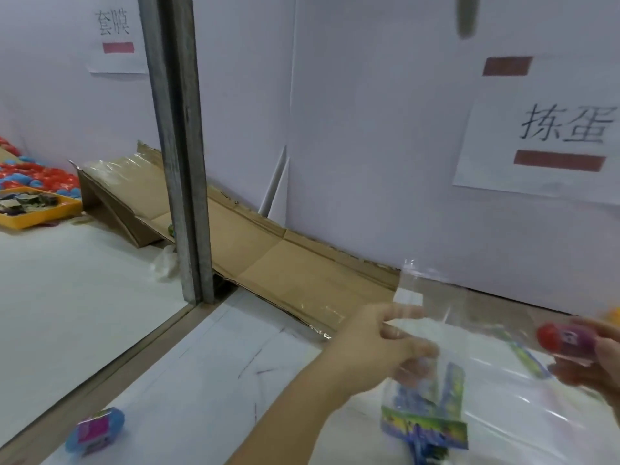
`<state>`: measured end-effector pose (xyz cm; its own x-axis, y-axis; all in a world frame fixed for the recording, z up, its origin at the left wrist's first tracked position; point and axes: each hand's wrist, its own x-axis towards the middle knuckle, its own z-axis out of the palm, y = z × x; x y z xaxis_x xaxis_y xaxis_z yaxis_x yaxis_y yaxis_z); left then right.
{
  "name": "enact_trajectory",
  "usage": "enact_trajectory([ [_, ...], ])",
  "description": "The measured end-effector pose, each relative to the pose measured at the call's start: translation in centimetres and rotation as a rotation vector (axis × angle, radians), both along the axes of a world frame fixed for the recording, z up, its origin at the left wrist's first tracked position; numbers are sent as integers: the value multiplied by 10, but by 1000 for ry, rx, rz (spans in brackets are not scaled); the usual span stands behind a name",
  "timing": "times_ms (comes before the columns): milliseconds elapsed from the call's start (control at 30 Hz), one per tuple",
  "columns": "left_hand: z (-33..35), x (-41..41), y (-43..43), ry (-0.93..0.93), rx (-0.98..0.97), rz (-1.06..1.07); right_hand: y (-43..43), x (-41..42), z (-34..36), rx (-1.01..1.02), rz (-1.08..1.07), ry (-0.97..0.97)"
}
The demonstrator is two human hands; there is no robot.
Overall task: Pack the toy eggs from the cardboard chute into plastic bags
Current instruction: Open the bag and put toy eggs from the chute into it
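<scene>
My left hand [375, 347] pinches the upper part of a clear plastic bag [426, 364] with a green and blue printed card at its bottom, held upright over the table. At the right edge my right hand [590, 357] grips a red toy egg [563, 335] with a purple wrap, level with the bag's mouth and to its right. The cardboard chute [268, 256] slopes down from the back left to just behind my left hand. A small egg shows on the chute beside the metal post. A blue toy egg [95, 431] with a pink label lies on the table at the lower left.
A grey metal post [181, 162] and a table seam split the bench. Beyond it at far left lie a heap of red and blue eggs [37, 177] and a yellow tray [37, 214] of small packets. More clear bags [523, 404] lie flat at right. White walls carry paper signs.
</scene>
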<state>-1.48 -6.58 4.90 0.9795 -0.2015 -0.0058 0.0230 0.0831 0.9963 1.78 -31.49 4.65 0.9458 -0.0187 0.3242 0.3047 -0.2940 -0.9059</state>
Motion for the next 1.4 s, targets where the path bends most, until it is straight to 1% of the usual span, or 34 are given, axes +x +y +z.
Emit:
enact_trajectory([
  [33, -4, -3, -2, 18, -5, -23, 3, -9, 5, 76, 15, -50],
  [67, -9, -5, -1, 23, 9, -33, 10, -22, 10, 109, -8, -121],
  [133, -15, -9, -4, 30, 55, -45, 22, -39, 15, 120, 11, -297],
  [167, -17, -10, -6, 36, 64, -50, 26, -45, 18, 80, 55, -356],
  [200, -20, -10, -8, 31, 64, -67, 29, -52, 20, -3, 76, -396],
  [300, -18, -15, -14, 0, 79, -114, 31, -55, 16, -261, 56, -452],
  [333, -18, -17, -16, -8, 89, -124, 32, -55, 14, -293, 30, -456],
  [500, -15, -23, -20, -42, 109, -156, 33, -56, 16, -309, -70, -502],
  [667, -14, -27, -23, -67, 148, -195, 31, -55, 16, -513, -125, -652],
  [733, -15, -27, -25, -56, 150, -210, 28, -53, 15, -594, -184, -649],
  [800, -15, -27, -25, -54, 136, -211, 26, -52, 15, -617, -209, -611],
  [1000, -16, -27, -26, -75, 151, -242, 32, -54, 14, -524, -113, -493],
  [1133, -15, -29, -29, -89, 109, -237, 34, -55, 14, -387, -2, -326],
  [1200, -14, -30, -30, -112, 112, -246, 34, -56, 12, -400, 44, -258],
  [1267, -15, -30, -30, -136, 157, -248, 36, -57, 11, -427, 67, -212],
  [1400, -18, -30, -32, -148, 142, -238, 36, -58, 11, -445, 79, -173],
])
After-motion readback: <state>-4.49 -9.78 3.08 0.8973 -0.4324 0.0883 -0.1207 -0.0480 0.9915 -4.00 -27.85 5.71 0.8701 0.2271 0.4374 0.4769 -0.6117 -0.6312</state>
